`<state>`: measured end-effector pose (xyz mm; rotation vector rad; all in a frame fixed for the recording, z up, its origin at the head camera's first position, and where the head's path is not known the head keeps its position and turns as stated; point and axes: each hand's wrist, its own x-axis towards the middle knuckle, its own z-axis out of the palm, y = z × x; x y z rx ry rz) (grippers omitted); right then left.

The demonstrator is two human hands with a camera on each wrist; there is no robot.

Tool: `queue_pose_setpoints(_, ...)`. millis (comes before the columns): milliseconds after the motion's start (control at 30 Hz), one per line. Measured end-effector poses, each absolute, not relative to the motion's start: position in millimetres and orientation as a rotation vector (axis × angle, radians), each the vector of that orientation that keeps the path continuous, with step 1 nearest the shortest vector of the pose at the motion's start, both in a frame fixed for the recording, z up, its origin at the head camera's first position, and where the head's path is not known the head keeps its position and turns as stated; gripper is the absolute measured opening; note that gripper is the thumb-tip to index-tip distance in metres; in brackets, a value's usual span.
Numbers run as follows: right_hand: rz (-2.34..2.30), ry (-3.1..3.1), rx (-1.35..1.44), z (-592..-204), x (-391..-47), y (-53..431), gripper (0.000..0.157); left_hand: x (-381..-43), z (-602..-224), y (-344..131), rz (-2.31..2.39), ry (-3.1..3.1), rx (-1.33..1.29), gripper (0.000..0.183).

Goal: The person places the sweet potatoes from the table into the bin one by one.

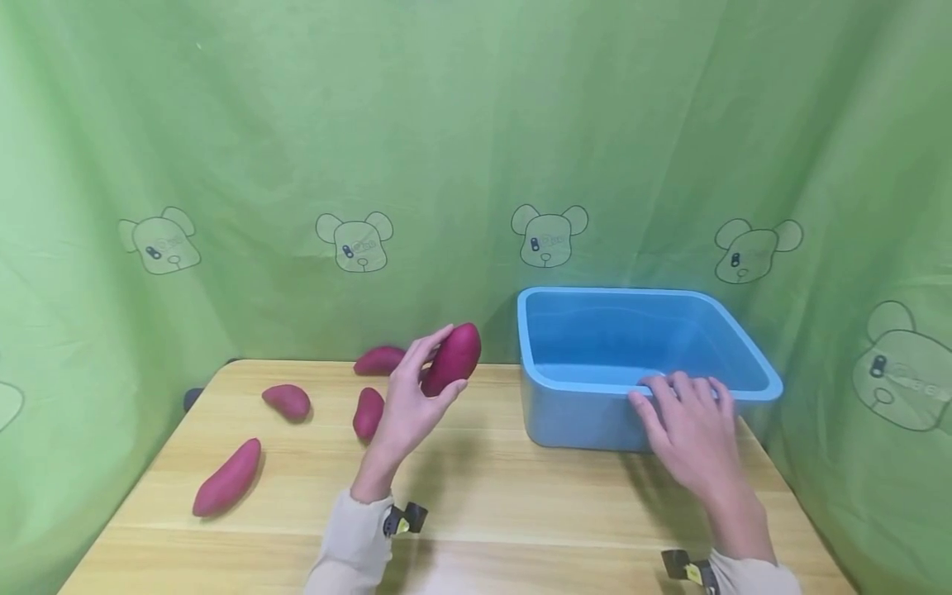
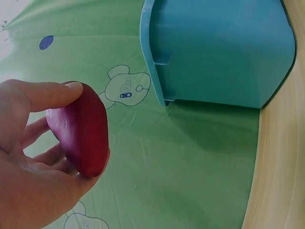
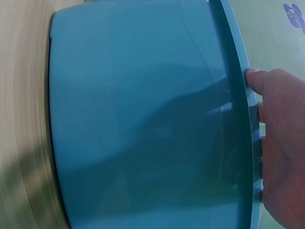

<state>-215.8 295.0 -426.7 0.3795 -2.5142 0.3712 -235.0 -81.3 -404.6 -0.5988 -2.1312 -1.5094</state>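
Note:
My left hand (image 1: 405, 405) holds a purple-red sweet potato (image 1: 455, 357) above the table, left of the blue plastic tub (image 1: 580, 413). In the left wrist view the thumb lies on one side of the sweet potato (image 2: 83, 129), with fingers behind and under it. My right hand (image 1: 692, 430) grips the tub's near rim, its fingers hooked over the edge and the thumb on the outside. The right wrist view shows this hand (image 3: 286, 138) along the rim, beside the tub's outer wall (image 3: 133, 105). Bare inner wall and floor show inside the tub.
Several more sweet potatoes lie on the left of the wooden table (image 1: 312, 512): one at the front left (image 1: 228, 478), others farther back, such as a short one (image 1: 288, 402). A green curtain (image 1: 446, 149) with bear-head prints hangs behind and at both sides.

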Motion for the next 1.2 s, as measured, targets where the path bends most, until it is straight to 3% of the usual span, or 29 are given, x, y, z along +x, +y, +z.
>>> queue_pose_setpoints(1200, 0.374, -2.509, 0.376, -426.9, -214.6, 294.4, 0.034, -247.5, -394.8, -41.9, -1.436, -2.147, -0.769, 0.069)
